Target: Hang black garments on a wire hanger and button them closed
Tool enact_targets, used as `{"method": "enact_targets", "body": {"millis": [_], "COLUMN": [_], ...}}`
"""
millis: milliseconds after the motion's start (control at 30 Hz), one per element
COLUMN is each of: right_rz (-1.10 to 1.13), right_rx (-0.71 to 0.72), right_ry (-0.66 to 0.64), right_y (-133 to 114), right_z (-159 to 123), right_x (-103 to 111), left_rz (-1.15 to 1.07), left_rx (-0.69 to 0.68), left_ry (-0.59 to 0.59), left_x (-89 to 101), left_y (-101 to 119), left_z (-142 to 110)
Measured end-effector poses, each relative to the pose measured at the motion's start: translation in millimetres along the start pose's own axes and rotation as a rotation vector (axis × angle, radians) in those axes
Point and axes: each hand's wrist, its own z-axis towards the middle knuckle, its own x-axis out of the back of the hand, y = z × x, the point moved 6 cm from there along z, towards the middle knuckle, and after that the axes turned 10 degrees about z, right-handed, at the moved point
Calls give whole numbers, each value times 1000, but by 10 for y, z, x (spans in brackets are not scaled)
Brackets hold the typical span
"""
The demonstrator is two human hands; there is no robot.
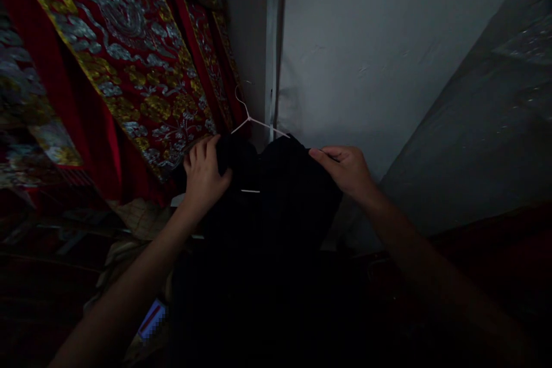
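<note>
A dark garment (276, 213) hangs on a thin white wire hanger (249, 119), its hook pointing up toward the corner of the wall. My left hand (204, 172) is closed on the garment's left shoulder, thumb on the near side. At the opposite shoulder, my right hand (342, 167) pinches the cloth between thumb and fingers. A short white strip of the hanger's lower bar shows at the neck opening. The garment's lower part is lost in the dark, so its kind is hard to make out.
Red cloth hangings (142, 57) with silver and gold embroidery fill the left side. Behind the hanger is a pale grey wall (353, 57) with a vertical metal strip (272, 40). A blue and red packet (152, 319) lies low on the left.
</note>
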Motion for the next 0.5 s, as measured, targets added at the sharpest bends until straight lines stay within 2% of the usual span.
{"method": "enact_targets", "body": {"millis": [67,167,267,333,400,500], "right_rz": [-50,-135,-157,-138,-103,11], "right_rx": [33,49,1,-56,-119,-234], "right_ry": [58,106,99,83,75,63], "right_y": [-42,27,239,418,598,857], "right_z": [-80,-314,-548,-661,-742,-834], "right_x": [94,315,521,610,660,652], "left_rz": [-60,-262,-553,-816,-1056,-1292], "left_rx": [17,80,336,537,682,806], "left_ry": [0,-66,-297,-462,-550,-631], "left_x": [-19,-42,-146,-211,-212,-166], "left_y": [-131,-399,-649,-712,-717,-733], "left_z": [45,-70,-381,-641,-863,-1138]}}
